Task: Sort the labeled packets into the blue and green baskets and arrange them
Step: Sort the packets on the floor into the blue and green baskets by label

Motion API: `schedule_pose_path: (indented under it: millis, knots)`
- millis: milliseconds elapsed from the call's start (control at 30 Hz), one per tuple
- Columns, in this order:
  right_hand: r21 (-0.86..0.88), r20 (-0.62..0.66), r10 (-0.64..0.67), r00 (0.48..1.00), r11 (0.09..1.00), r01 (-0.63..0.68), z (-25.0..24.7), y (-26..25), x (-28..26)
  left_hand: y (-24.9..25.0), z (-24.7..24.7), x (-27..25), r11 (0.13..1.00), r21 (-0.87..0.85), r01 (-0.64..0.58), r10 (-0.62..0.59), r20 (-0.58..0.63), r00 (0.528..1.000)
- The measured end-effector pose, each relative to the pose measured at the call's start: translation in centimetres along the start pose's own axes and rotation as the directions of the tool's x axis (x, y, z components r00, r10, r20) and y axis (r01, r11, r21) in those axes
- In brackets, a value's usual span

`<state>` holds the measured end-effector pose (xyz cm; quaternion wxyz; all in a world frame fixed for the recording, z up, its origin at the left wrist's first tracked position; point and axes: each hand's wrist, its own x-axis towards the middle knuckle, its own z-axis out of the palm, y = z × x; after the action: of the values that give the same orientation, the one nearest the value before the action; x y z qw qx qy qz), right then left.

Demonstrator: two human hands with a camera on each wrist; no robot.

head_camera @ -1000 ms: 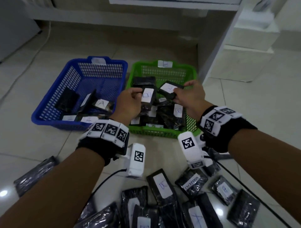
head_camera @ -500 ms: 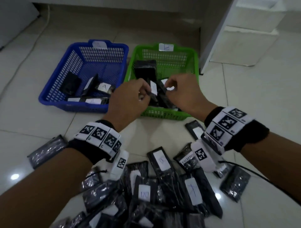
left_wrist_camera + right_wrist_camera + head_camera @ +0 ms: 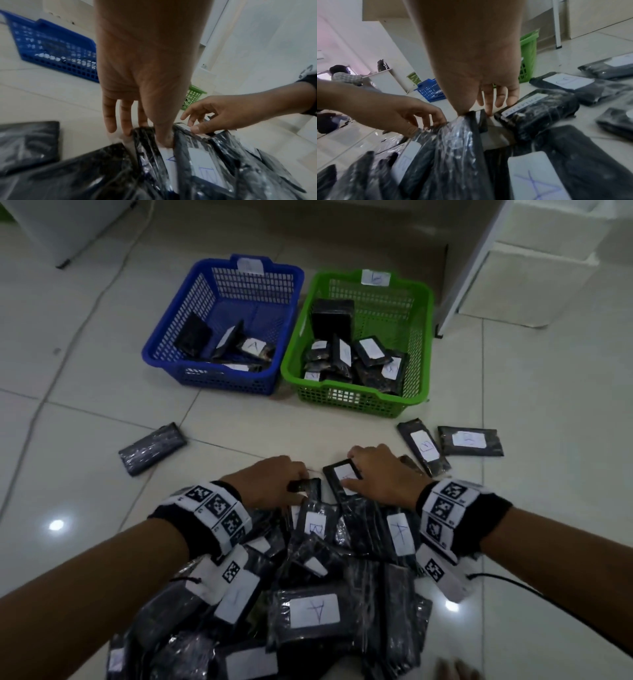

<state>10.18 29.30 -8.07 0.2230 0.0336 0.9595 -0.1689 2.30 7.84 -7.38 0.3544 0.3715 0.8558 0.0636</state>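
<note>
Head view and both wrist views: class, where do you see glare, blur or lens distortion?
Head view: lamp glare on the floor tiles, edges bowed. Left wrist view: blue basket smeared with blur. Right wrist view: shiny glints on the packet wrap, foreground labels soft.

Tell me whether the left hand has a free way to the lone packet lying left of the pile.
Probably yes: the lone packet lies on bare floor, nothing over it, but the left hand already pinches a pile packet.

We note dim, even indoor light. Two ceiling-light glare spots sit on the glossy floor [image 3: 56, 524]. Plastic-wrapped packets [image 3: 313, 614] glint. Head view bows at the edges; both wrist views are soft, near forearms and foreground packets blurred.
</note>
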Motion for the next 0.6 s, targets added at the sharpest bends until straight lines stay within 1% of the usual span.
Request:
schedule_pose_path:
  millis: [67,167,200,267,333,433,533,600]
  knots:
    - [0.025,-0.008,0.029,1.000,0.999,-0.029,0.8,0.1,0.3,-0.3,-0.1,-0.6,0.997,-0.076,0.008,-0.007,0.007,1.000]
    - [0.066,0.036,0.048,0.998,0.997,-0.051,0.1,-0.7,0.0,-0.8,-1.3,-1.1,0.982,-0.179,0.065,-0.064,0.012,0.998]
    - [0.108,0.053,0.049,0.997,0.993,-0.054,-0.3,-0.9,-0.1,-1.2,-1.7,-1.2,0.971,-0.216,0.098,-0.099,0.007,0.995]
    - [0.244,0.055,0.056,0.997,0.967,-0.068,-0.8,-1.2,-0.1,-1.9,-2.5,-1.6,0.941,-0.299,0.158,-0.168,-0.008,0.986]
    - [0.378,0.029,0.063,0.998,0.923,-0.069,-1.3,-1.6,0.0,-2.6,-3.1,-2.0,0.909,-0.375,0.183,-0.212,-0.040,0.976]
    - [0.511,-0.038,0.089,0.995,0.858,-0.057,-2.7,-2.0,0.3,-2.8,-4.2,-2.5,0.861,-0.478,0.175,-0.256,-0.109,0.961]
    - [0.667,-0.116,0.127,0.985,0.744,-0.017,-5.1,-2.3,0.6,-2.6,-5.3,-2.8,0.741,-0.654,0.152,-0.340,-0.170,0.925]
    - [0.767,-0.141,0.155,0.978,0.642,0.008,-6.7,-2.4,1.2,-2.5,-6.1,-2.8,0.645,-0.758,0.096,-0.404,-0.232,0.885]
